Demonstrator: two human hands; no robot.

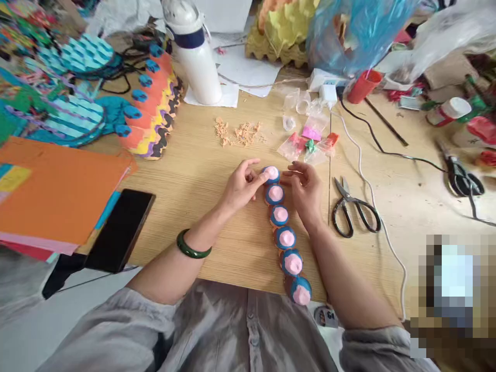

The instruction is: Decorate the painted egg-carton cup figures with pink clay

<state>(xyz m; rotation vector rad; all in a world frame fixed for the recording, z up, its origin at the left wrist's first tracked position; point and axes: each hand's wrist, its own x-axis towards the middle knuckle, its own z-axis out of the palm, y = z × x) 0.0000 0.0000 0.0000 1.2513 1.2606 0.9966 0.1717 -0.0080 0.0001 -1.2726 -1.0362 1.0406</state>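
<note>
A strip of egg-carton cups (275,205) runs from the table's front edge away from me. Each cup has a blue top with a dab of pink clay (287,238) on it. My left hand (245,185) is at the far end, its thumb touching the pink clay on the farthest cup while the index finger stretches out and the fingers stay apart. On the other side of that end is my right hand (305,190), fingers loosely bent and apart, close beside the strip. Whether its fingertips touch the cups, I cannot tell.
Black-handled scissors (351,206) lie right of my right hand, beside a white cable (358,150). Beyond the strip are orange scraps (246,133) and small clay packets (310,139). A phone (121,230), orange sheets (62,188) and a white bottle (199,64) stand or lie leftward.
</note>
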